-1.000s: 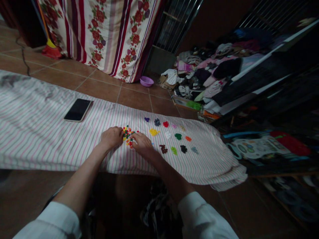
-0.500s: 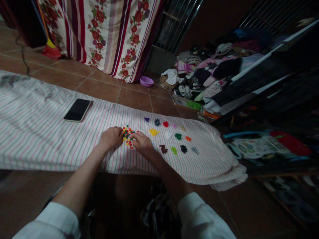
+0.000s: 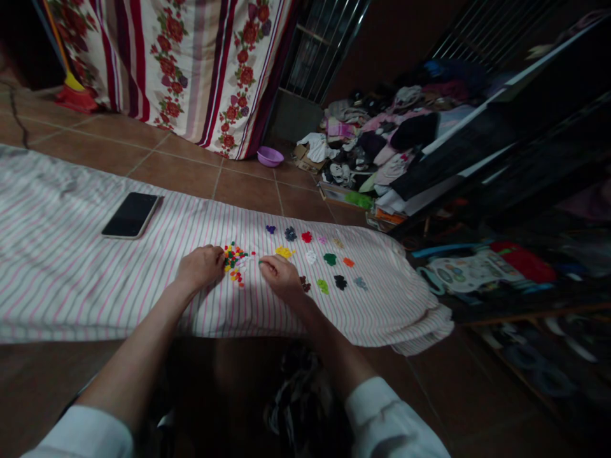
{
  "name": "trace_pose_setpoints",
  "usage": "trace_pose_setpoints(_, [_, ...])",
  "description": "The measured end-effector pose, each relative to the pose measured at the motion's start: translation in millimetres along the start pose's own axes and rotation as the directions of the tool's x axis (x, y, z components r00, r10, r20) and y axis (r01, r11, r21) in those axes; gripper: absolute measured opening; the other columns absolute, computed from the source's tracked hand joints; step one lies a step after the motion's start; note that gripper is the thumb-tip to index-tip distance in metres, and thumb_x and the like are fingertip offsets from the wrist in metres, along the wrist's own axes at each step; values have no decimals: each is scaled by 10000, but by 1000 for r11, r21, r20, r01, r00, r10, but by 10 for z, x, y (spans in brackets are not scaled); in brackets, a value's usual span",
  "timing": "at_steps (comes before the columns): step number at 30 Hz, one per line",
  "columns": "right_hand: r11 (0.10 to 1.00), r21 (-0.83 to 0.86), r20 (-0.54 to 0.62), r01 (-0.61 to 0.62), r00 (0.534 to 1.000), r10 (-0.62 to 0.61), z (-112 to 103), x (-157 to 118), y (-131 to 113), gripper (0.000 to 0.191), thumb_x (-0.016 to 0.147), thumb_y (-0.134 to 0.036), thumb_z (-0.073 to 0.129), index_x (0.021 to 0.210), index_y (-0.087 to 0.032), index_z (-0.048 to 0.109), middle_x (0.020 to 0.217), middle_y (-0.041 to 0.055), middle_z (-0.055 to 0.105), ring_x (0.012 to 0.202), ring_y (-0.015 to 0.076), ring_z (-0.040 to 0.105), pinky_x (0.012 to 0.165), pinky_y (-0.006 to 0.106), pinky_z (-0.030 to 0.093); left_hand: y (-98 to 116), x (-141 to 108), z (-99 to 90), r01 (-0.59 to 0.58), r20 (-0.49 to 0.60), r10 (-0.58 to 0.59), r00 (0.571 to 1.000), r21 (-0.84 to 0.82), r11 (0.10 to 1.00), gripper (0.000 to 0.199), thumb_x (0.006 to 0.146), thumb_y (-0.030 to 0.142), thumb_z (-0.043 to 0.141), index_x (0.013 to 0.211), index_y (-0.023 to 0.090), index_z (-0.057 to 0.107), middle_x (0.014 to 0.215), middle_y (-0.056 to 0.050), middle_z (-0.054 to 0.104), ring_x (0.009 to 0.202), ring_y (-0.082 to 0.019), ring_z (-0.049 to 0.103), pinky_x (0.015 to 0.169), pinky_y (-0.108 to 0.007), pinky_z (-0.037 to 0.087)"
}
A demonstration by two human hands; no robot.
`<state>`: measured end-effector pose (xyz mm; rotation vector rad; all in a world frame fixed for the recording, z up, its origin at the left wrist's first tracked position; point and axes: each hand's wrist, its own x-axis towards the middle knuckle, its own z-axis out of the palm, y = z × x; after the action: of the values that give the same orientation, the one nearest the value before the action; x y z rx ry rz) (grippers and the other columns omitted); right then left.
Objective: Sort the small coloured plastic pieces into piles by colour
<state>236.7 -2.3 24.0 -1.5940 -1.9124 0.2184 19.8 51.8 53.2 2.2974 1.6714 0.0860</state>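
A mixed pile of small coloured bead-like pieces (image 3: 233,257) lies on the striped cloth. My left hand (image 3: 202,264) rests at the pile's left edge with fingers curled; whether it holds a piece is hidden. Just right of the pile, my right hand (image 3: 280,275) is closed in a pinch, with what looks like a small green piece (image 3: 260,261) at its fingertips. Beyond it sit separate one-colour heaps, among them yellow pieces (image 3: 285,252), dark green pieces (image 3: 330,259), black pieces (image 3: 340,282) and brown pieces (image 3: 305,284), the last partly behind the right hand.
A phone (image 3: 131,215) lies on the striped cloth (image 3: 86,280) to the left. Past the far edge, a purple basin (image 3: 270,156) stands on the tiled floor near a floral curtain (image 3: 200,70). Heaped clothes (image 3: 377,137) and a shelf with items (image 3: 482,273) are at the right.
My right hand has drawn back rightward from the mixed pile, closed in a pinch. My left hand stays by the pile. The whole view has shifted slightly.
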Motion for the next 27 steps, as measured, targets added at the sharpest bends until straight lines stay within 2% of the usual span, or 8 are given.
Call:
trace_pose_setpoints(4, [998,2,-118,-66,991,66,-235,-33,235,200,832,-273,504,904,-202,678,852,48,668,770,170,601,744,284,477,1,-7,1,-3,1,3,1000,22,1000,417,953,371,286,1106,230,647,1152,-77,688,1012,-203,649,799,-295,478])
trace_pose_setpoints(8, [978,-31,-219,-208,956,197,-478,-58,592,250,791,-290,491,925,-193,678,803,38,647,699,168,575,706,294,474,-4,-6,15,-13,-15,13,1000,15,1000,422,951,370,289,1097,212,652,1130,-98,691,996,-224,655,788,-314,482])
trace_pose_setpoints(12, [937,-136,-323,-322,908,265,-759,-76,999,267,756,-289,484,891,-186,690,836,66,670,758,196,583,781,336,470,-16,15,40,-17,-22,17,1000,5,1000,416,946,379,299,1082,224,661,1125,-97,692,980,-223,656,787,-319,488])
trace_pose_setpoints(16, [873,-262,-380,-410,876,297,-990,-88,1340,249,740,-293,498,832,-184,703,868,96,684,859,234,594,869,379,449,-13,29,46,3,-22,-2,1000,18,1000,421,945,384,294,1084,233,660,1123,-89,690,980,-222,660,784,-316,491])
trace_pose_setpoints(20, [828,-334,-372,-451,870,324,-1056,-92,1575,238,739,-276,503,814,-194,713,908,97,698,913,242,601,914,392,436,-2,32,39,9,-14,-9,1000,16,1000,434,947,388,278,1092,229,656,1128,-88,682,992,-228,657,789,-322,491])
trace_pose_setpoints(27, [770,-383,-354,-511,851,389,-967,-83,1798,213,720,-277,515,767,-208,711,866,82,705,904,235,606,906,395,444,-2,31,43,23,-25,-23,999,-1,1000,410,946,381,302,1085,233,659,1138,-88,679,970,-225,655,764,-327,485])
